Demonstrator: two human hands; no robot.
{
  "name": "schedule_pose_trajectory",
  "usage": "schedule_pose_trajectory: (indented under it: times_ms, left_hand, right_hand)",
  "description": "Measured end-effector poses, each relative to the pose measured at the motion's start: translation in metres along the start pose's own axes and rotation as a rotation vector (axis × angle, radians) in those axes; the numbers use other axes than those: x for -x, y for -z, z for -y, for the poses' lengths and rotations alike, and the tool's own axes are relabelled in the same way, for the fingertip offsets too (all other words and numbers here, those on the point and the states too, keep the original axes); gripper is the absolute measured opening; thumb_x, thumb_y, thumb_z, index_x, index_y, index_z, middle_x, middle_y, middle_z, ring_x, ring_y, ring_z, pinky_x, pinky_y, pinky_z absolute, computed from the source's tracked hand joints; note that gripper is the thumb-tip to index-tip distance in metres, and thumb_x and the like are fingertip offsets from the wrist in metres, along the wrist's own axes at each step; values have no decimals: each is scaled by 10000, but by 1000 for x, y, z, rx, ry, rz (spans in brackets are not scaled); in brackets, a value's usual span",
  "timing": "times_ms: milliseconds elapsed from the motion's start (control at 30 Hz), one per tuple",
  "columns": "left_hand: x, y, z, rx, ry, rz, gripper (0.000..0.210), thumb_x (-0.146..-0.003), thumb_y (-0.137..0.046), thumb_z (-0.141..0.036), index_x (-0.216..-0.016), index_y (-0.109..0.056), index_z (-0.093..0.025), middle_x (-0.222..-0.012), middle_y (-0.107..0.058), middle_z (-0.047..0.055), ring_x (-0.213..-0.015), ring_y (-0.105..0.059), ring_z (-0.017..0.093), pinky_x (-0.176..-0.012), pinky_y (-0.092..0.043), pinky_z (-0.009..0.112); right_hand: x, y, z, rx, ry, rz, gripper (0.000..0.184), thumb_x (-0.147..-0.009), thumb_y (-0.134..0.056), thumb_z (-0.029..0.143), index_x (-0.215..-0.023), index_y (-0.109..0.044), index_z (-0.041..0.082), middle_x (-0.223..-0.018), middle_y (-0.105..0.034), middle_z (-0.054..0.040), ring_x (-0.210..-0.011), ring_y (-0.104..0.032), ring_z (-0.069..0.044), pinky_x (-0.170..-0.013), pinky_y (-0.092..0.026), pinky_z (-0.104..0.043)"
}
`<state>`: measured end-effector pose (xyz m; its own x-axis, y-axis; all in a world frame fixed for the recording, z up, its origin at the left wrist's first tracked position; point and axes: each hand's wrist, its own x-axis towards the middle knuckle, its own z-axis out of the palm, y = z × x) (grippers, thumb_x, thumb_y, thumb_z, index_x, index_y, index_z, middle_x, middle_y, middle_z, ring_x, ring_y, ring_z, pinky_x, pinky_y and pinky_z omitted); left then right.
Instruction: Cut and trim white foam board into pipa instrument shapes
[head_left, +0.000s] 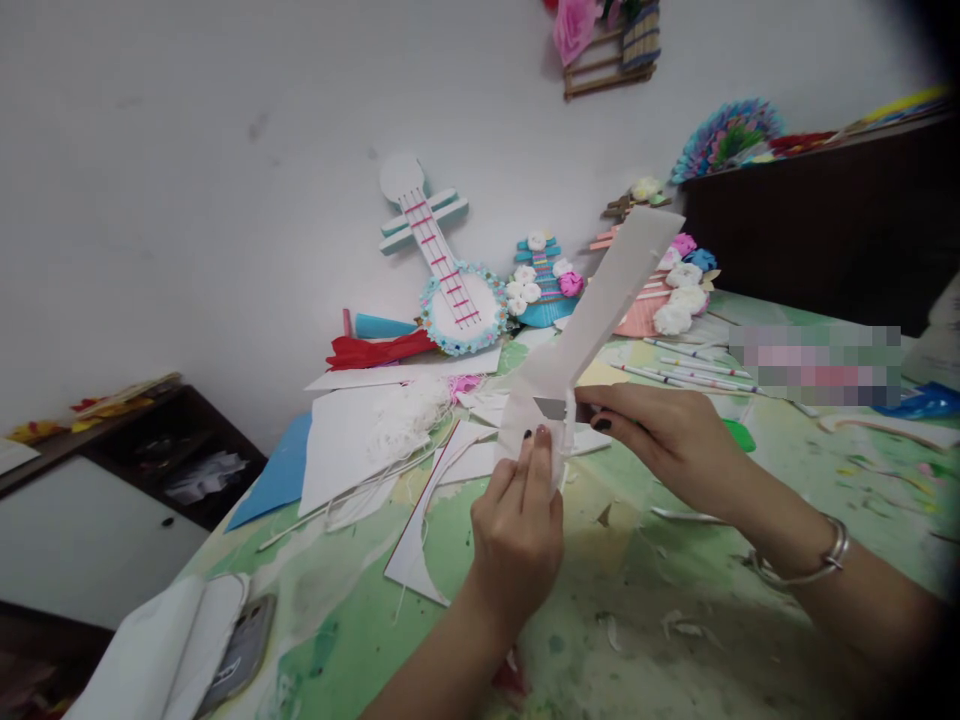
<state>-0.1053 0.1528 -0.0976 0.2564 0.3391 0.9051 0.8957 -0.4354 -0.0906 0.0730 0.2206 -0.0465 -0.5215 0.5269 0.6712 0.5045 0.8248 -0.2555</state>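
My left hand [521, 530] grips the lower, wider end of a white foam-board cutout [611, 295], its fingers lying across the face. The cutout's long narrow neck tilts up to the right. My right hand [667, 440] is closed on a craft knife [553, 408], whose flat grey blade lies against the cutout's right edge, just above my left fingertips. Most of the knife's handle is hidden in my fingers. A thin strip of the board stands along that edge, near the blade. A silver bangle [832, 550] is on my right wrist.
Board offcuts [409, 570], white sheets [330, 450] and string lie on the left of the green table [322, 620]. Several pens [697, 375] lie to the right. A white toy lute [450, 270] leans on the wall. A phone [244, 650] rests near the left edge.
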Motion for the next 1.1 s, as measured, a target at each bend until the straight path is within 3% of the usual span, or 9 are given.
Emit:
schedule_pose_trajectory:
  times_ms: [233, 600, 833, 1100]
  left_hand:
    - [-1, -1, -1, 7, -31, -3, 746, -791, -483, 18, -1455, -152, -57, -1158, -635, 206, -761, -617, 207, -652, -531, 337]
    - [0, -2, -3, 13, -53, 58, 772, -787, -492, 12, -1454, -105, -28, -1159, -627, 228, -799, -628, 222, -684, -534, 355]
    - [1, 1, -1, 50, -7, 62, 709, -802, -462, 7, -1451, -183, -63, -1145, -646, 184, -756, -613, 191, -694, -527, 333]
    - [-1, 1, -1, 22, -13, 61, 703, -798, -477, -1, -1444, -204, -57, -1154, -643, 182, -772, -620, 198, -699, -534, 334]
  right_hand:
    - [-2, 3, 3, 37, -75, 28, 311, -953, -390, 345, -1228, -516, 273, -925, -725, -12, -784, -668, -187, -664, -460, -289]
    - [-1, 0, 4, 125, -102, 0, 273, -952, -397, 353, -1175, -543, 292, -901, -717, -7, -761, -662, -189, -624, -422, -279]
    - [-1, 0, 0, 98, -49, -28, 288, -959, -384, 333, -1194, -543, 284, -1087, -694, -11, -892, -659, -194, -708, -456, -300]
    - [-2, 0, -1, 89, -50, -17, 303, -959, -372, 340, -1202, -542, 275, -1053, -701, -11, -864, -657, -193, -693, -448, -300]
